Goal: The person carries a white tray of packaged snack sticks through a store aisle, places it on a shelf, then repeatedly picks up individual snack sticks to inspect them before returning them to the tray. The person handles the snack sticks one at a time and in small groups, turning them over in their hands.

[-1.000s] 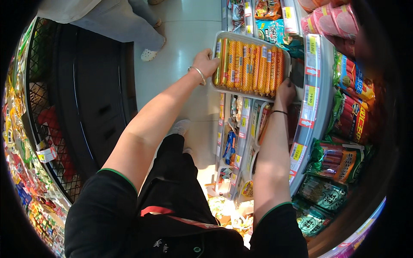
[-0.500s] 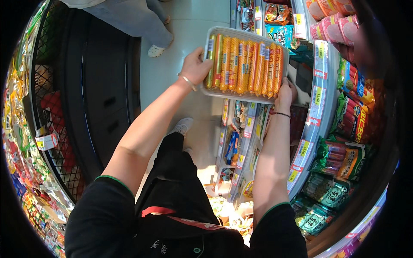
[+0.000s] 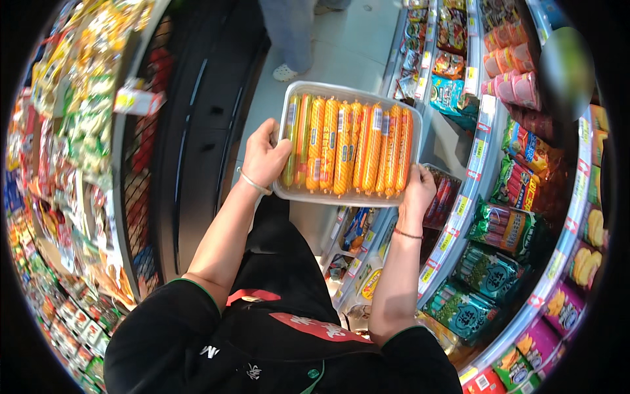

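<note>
A clear plastic tray (image 3: 341, 199) hangs in the air before me, above the aisle floor. Packed in it side by side are several wrapped sausages (image 3: 346, 148), mostly orange and yellow, with green-wrapped ones along the left end. My left hand (image 3: 268, 156) grips the tray's left side, thumb over the rim. At the lower right corner, my right hand (image 3: 417, 194) holds the tray too, its fingers partly hidden behind the wall. Just past that hand, a bin of red-wrapped sticks (image 3: 443, 197) sits on the shelf.
Curved shelf edges with price tags (image 3: 459, 210) run along my right, carrying bagged snacks (image 3: 502, 230) and pink tubs (image 3: 512, 88). A grey gap (image 3: 449, 144) shows in the shelf beyond the tray. Black cabinets (image 3: 210, 125) and hanging packets (image 3: 92, 131) line the left. Another person's leg (image 3: 289, 33) is ahead.
The tray has come lower and to the left in the picture, closer to my body, with both hands still on it. My view has shifted, showing more of the shelves on both sides.
</note>
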`<state>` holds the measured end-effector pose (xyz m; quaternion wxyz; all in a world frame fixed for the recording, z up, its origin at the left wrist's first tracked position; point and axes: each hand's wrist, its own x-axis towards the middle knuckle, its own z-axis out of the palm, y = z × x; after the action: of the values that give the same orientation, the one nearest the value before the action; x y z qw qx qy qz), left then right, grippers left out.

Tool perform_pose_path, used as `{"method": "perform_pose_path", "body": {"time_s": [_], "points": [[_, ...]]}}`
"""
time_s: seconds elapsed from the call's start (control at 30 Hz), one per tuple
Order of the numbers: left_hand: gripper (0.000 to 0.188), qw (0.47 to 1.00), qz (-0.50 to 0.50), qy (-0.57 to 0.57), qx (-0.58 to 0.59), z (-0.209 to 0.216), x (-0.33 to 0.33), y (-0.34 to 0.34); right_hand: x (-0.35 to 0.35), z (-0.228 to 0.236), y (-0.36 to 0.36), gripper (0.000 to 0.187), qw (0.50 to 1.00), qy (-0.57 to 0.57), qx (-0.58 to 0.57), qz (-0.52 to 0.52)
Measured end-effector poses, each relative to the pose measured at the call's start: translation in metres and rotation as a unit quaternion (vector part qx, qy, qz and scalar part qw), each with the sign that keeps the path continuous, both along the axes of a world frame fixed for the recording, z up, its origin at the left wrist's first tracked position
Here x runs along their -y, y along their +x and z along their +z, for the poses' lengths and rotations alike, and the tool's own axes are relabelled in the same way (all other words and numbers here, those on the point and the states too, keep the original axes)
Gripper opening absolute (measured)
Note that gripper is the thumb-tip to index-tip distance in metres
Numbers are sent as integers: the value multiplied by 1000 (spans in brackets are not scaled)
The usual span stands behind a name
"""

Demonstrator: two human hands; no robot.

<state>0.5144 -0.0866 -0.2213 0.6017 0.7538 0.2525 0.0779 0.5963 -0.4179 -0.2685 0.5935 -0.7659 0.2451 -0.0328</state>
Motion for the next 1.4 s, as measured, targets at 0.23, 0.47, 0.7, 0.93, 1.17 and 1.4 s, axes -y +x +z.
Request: {"method": "perform_pose_path", "body": {"time_s": [0.23,0.47,0.7,0.93,1.17,1.4], "points": [[11,999,48,-18,11,117,-11,-149,-11,102,-103,14,989,64,27,134],[10,987,124,-89,48,233,-11,-288,-15,186,-187,14,961,103,16,255],[21,981,187,-46,21,282,-50,-396,-80,255,-226,9,933,122,-13,339],[16,953,276,-75,100,307,-109,-476,-185,298,-269,9,895,119,4,430],[16,940,296,-108,127,282,-207,-561,-314,319,-332,14,880,38,19,473],[14,935,329,-95,93,235,-313,-625,-478,298,-351,21,820,-123,116,547]]}}
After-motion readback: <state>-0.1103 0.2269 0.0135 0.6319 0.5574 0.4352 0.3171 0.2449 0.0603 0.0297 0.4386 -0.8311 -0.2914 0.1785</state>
